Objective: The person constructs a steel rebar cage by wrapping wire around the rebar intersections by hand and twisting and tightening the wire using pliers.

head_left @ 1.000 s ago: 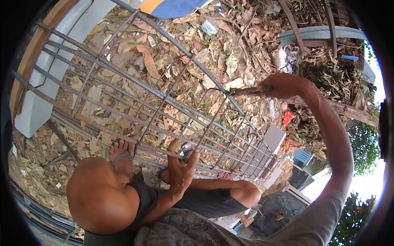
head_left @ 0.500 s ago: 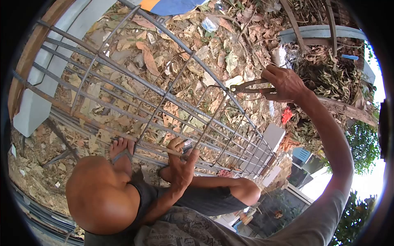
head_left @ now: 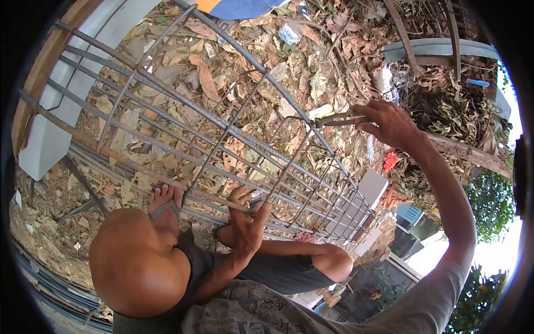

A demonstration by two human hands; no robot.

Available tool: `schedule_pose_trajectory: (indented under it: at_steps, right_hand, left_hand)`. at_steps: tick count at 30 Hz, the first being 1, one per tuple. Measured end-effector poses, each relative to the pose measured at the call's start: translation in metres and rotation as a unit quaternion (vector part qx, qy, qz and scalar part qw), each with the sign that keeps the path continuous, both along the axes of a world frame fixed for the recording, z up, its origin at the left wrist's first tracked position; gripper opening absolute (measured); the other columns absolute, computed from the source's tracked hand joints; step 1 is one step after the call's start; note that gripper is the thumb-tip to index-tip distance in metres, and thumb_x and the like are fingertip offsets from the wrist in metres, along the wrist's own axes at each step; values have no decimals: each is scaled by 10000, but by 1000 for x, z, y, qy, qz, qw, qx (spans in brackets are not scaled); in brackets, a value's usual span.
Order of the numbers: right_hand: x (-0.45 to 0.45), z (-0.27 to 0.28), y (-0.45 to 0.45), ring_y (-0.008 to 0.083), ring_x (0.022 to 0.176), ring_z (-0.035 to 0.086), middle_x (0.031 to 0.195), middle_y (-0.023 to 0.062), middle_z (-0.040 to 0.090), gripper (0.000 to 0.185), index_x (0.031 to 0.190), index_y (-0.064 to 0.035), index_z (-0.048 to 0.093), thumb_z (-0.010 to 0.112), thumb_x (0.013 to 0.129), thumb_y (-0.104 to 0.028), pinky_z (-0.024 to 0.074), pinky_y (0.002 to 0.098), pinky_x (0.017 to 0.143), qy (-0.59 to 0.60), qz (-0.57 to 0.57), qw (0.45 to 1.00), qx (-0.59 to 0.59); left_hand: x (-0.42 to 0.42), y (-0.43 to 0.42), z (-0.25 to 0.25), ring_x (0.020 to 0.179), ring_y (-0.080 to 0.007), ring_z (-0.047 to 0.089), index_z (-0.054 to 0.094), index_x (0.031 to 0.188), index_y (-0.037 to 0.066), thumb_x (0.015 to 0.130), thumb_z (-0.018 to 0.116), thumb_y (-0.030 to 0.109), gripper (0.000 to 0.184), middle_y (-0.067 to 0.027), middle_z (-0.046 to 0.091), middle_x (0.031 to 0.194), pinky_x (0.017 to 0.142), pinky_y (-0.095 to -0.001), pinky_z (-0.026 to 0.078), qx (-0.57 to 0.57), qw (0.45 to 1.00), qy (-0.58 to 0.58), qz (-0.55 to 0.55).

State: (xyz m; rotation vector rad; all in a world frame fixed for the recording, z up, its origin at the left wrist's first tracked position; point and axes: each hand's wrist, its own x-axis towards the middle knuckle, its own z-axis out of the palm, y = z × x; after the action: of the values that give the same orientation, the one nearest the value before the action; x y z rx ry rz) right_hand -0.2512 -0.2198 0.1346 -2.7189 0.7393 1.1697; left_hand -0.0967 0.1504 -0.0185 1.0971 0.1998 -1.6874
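A long cage of steel reinforcing bars (head_left: 225, 129) with square wire stirrups runs across the view. My right hand (head_left: 387, 123) grips the handles of metal pincers (head_left: 336, 120). Their jaws meet the corner where a stirrup (head_left: 295, 155) crosses the cage's far long bar (head_left: 278, 86). Low on the near side, my left hand (head_left: 247, 229) is closed round a rusty bar (head_left: 219, 201), its thumb by the lower end of that same stirrup. Something shiny shows beside its fingers, too small to name.
The cage's left end rests by a wooden beam (head_left: 41, 72) and a pale block (head_left: 41, 150). Dry leaves (head_left: 203, 80) cover the ground. My sandaled foot (head_left: 166, 203) is close to the near bar. Blue-grey curved piece (head_left: 409, 51) and grey blocks (head_left: 371, 186) lie beyond.
The pincers' handles have come closer together as my right hand squeezed and turned slightly. The jaws stay at the same stirrup corner. My left hand keeps its hold.
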Motion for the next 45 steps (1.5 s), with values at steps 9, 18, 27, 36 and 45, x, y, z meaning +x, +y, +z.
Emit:
schedule_pose_trajectory:
  at_steps: [9, 18, 27, 36, 45]
  right_hand:
    - [35, 5, -17, 212, 486, 643, 618, 105, 646, 726, 922, 7, 704, 423, 1030, -653, 555, 347, 492, 283, -445, 824, 206]
    - [5, 12, 6, 271, 951, 670, 997, 77, 659, 582, 1272, -104, 578, 838, 801, -326, 503, 467, 872, -31, 115, 990, -75]
    - [-5, -14, -28, 238, 597, 675, 618, 100, 646, 363, 923, -123, 745, 732, 897, -485, 544, 422, 595, 15, 46, 998, -45]
    - [25, -1, -39, 145, 540, 656, 639, 49, 647, 455, 862, -34, 749, 837, 826, -480, 571, 318, 464, 363, -414, 801, 237]
    - [42, 23, 15, 290, 941, 705, 978, 91, 692, 634, 1325, -122, 528, 816, 763, -177, 555, 453, 801, 157, -29, 986, -55]
  left_hand:
    - [-6, 3, -9, 1088, -281, 704, 291, 1491, 81, 1003, 640, 185, 609, -162, 408, 1310, 774, -310, 564, -14, 1000, -13, 20]
    - [-7, 4, -10, 1094, -282, 695, 302, 1483, 77, 994, 641, 167, 602, -169, 420, 1295, 819, -330, 564, -21, 999, -9, 31]
    - [-7, 4, -10, 1132, -307, 670, 278, 1508, 76, 995, 651, 187, 644, -211, 388, 1379, 902, -360, 541, -34, 999, 4, 35]
    - [-11, 8, -18, 1110, -314, 668, 252, 1515, 15, 981, 665, 190, 697, -244, 346, 1442, 987, -367, 500, -40, 998, 1, 40]
    - [-10, 7, -17, 1092, -307, 675, 260, 1503, 7, 983, 655, 162, 671, -242, 361, 1400, 982, -368, 509, -59, 997, -10, 41]
